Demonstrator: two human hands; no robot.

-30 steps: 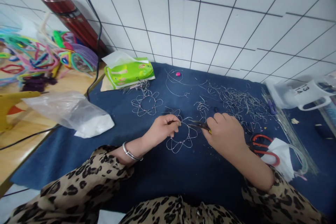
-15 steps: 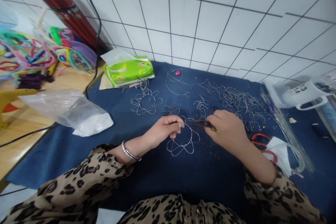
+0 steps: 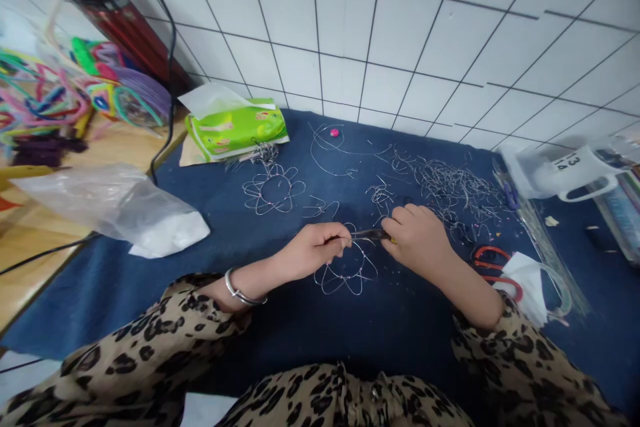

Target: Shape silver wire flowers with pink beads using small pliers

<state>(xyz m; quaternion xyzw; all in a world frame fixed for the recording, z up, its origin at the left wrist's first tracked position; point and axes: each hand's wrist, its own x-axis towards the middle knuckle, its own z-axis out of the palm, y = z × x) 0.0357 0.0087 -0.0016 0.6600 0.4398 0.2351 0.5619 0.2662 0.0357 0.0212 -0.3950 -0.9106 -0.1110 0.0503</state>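
White mug (image 3: 583, 170): at 3 o'clock in the head view; dark numerals printed on its side.
Upper numeral: "13".
Lower numeral: "14", at roughly 8 o'clock from the "13".
Green tissue packet (image 3: 239, 130): at 10 o'clock in the view; small printing on the wrapper, too blurred to read.

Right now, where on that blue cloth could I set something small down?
Bare cloth lies between the held wire flower and the patterned shirt, and between the plastic bag and the left sleeve. Its right side is crowded with wire clippings and scissors.
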